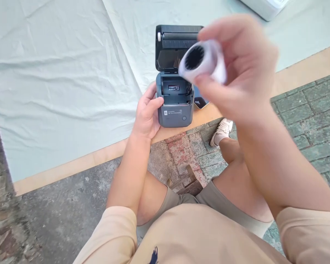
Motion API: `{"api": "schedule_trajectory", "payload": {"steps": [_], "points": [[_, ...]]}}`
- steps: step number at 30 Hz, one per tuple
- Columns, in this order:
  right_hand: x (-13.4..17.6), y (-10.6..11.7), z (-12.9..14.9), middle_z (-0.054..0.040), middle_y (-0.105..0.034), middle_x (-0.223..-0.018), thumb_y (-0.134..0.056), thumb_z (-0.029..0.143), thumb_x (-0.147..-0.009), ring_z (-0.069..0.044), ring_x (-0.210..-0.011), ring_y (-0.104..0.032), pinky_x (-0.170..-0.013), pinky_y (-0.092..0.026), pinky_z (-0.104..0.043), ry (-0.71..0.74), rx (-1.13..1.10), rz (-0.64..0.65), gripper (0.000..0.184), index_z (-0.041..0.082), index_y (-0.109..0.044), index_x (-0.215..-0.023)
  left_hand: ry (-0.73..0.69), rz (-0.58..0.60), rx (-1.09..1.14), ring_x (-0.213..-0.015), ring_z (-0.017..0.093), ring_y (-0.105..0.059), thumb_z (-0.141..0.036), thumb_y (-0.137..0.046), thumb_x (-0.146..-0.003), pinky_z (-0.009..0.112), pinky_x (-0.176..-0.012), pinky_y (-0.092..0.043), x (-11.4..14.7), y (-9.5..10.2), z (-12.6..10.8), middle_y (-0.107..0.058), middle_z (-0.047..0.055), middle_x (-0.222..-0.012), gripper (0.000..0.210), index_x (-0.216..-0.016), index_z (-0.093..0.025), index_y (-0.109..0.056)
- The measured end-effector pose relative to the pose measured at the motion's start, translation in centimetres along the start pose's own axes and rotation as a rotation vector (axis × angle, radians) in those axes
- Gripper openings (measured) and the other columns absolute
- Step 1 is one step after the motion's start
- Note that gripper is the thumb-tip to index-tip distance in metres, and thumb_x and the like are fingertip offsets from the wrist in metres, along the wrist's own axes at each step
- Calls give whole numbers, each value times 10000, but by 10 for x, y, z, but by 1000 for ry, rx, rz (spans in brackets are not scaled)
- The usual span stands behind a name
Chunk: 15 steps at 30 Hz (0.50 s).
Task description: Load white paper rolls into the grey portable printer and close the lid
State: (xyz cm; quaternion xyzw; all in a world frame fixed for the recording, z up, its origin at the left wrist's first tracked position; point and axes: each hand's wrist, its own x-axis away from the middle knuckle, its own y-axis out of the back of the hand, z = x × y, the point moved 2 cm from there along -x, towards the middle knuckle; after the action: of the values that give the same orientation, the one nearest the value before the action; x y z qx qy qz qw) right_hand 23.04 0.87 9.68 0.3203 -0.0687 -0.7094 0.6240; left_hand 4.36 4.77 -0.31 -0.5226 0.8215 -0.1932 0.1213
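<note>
A dark grey label printer (176, 119) stands near the table's front edge with its lid (165, 60) tipped back. Its inner bay lies exposed, and no roll shows in the part I can see. My left hand (148, 112) grips the printer's left side, thumb on the rim of the bay. Up in front of the lid, my right hand (244, 62) holds a white paper roll (209, 60) between thumb and fingers. The roll's dark core faces left, and a loose curve of paper shows at its right. Hand and roll are blurred by motion.
A pale green cloth (71, 84) covers the wooden table (68, 165). Beside the printer's right side, a dark flat object (201, 102) is partly hidden. A white box (266, 8) sits at the far right. Below the table edge are my legs and a wooden piece (191, 186).
</note>
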Motion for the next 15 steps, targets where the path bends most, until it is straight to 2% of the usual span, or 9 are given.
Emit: {"api": "schedule_trajectory", "payload": {"steps": [2,4,7,10,12,15], "points": [[1,-19,10,-25,-734,-1143,-566,214,-768,-251,-1047,-696,-968,-489,-471,77,261,89,321,266,-587,-1084,0,-11,8,-1334,334,-658,-509,-825,-749,450,-1080,-583,0,-1,0,-749,22,-1167,501,-1169,-267,-695],[1,-30,8,-12,-757,-1026,-565,170,-797,-246,-920,-706,-968,-455,-489,53,437,134,224,265,-569,-1000,-1,-17,8,-1376,338,-625,-516,-836,-734,446,-1108,-567,0,-1,0,-740,14,-1196,523,-1174,-269,-699],[-1,-36,0,12,-772,-1032,-585,179,-833,-240,-893,-713,-966,-444,-471,-1,475,160,168,274,-520,-955,-3,-23,10,-1422,347,-581,-507,-850,-712,449,-1117,-560,0,-1,0,-736,9,-1226,538,-1172,-275,-696],[-1,-38,-3,24,-777,-1142,-611,175,-846,-216,-969,-734,-983,-453,-432,14,368,168,172,269,-480,-906,-9,-43,24,-1420,352,-581,-492,-848,-712,464,-1112,-561,2,-2,0,-744,11,-1172,504,-1136,-266,-695],[0,-40,-4,26,-775,-1183,-619,184,-878,-216,-1087,-727,-1022,-439,-440,19,327,154,156,262,-484,-880,-12,-57,35,-1408,348,-593,-478,-844,-720,465,-1118,-557,3,-2,-1,-744,11,-1133,480,-1119,-256,-696],[2,-39,-5,17,-752,-1271,-606,227,-932,-273,-1346,-614,-1057,-378,-529,0,404,149,115,252,-546,-837,-11,-37,47,-1421,337,-586,-470,-832,-747,454,-1141,-542,4,-5,-2,-743,19,-1117,464,-1126,-244,-688]]}}
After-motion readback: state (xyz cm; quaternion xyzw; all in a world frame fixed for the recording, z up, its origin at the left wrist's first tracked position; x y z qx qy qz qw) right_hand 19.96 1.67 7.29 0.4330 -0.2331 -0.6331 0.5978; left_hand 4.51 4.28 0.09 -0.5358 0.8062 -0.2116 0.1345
